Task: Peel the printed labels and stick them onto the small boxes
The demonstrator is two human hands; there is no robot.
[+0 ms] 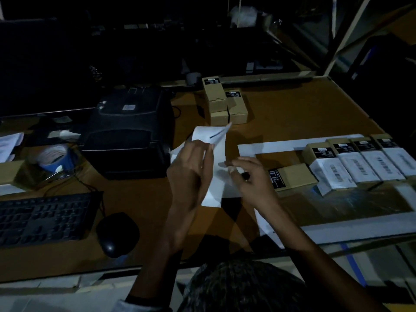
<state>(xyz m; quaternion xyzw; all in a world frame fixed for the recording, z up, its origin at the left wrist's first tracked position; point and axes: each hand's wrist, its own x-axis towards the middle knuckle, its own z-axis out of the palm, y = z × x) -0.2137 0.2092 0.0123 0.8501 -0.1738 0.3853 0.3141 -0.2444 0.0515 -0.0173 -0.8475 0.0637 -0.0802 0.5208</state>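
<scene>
At centre frame, my left hand [189,167] grips a white paper label strip [216,154], while my right hand [249,176] pinches its lower edge. A lone brown cardboard box [292,176] lies just right of my hands; four labelled small boxes [360,161] line the right edge. A black label printer [130,131] sits upper left.

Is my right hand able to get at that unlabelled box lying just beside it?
Probably yes. The right hand is just left of the unlabelled box with nothing between them, but its fingers are pinching a label, so it isn't free yet.
</scene>
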